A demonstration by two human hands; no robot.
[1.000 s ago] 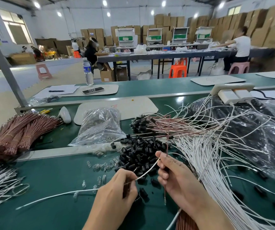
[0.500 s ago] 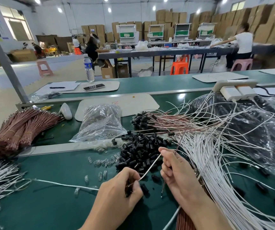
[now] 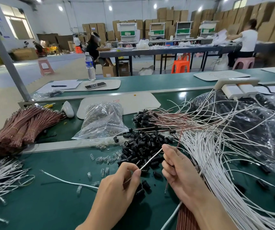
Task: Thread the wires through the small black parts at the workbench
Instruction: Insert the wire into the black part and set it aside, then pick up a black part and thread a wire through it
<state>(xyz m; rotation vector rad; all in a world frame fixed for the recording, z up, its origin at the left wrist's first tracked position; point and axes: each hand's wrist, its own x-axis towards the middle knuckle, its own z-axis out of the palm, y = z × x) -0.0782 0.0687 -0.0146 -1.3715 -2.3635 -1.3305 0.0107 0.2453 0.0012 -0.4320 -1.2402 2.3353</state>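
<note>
Head: thin white wire [image 3: 150, 159]; glossy black parts [image 3: 141, 146]

Factory floor: workbenches [image 3: 150, 83], stacked cartons [image 3: 165, 14]

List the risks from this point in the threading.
1. The white wire pinched between the left hand and right hand crosses over the loose black parts; a sweep could scatter them into the clear bulbs.
2. The right hand also grips a brown wire whose upper end stands against the white wire bundle; it may snag there.
</note>
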